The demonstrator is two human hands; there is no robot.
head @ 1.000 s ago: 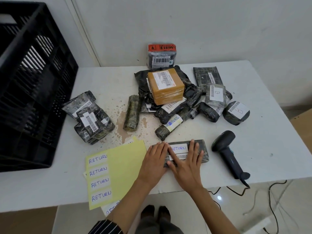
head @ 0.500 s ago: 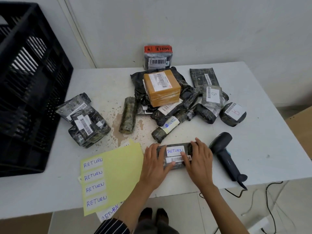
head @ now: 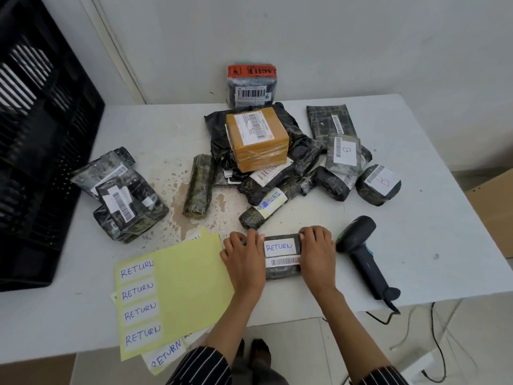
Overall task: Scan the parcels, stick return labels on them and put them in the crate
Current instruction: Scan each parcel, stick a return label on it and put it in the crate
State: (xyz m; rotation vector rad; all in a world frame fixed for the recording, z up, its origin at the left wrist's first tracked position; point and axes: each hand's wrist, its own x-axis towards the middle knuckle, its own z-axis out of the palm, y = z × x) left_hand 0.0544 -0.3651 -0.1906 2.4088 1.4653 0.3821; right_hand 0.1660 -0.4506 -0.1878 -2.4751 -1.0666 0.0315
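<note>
A small dark parcel lies near the table's front edge, bearing a white RETURN label above a barcode strip. My left hand grips its left end and my right hand grips its right end, fingers curled over the far edge. A yellow sheet of RETURN labels lies to the left. The black handheld scanner rests on the table to the right. The black crate stands at the table's left side.
A heap of wrapped parcels with a tan box on top fills the middle of the white table. Two stacked dark parcels lie near the crate. A parcel with an orange fragile tag leans on the wall. Cables hang off the front right.
Both hands slid apart from pressing flat on the label to the parcel's two ends and now grip it. The RETURN label is uncovered.
</note>
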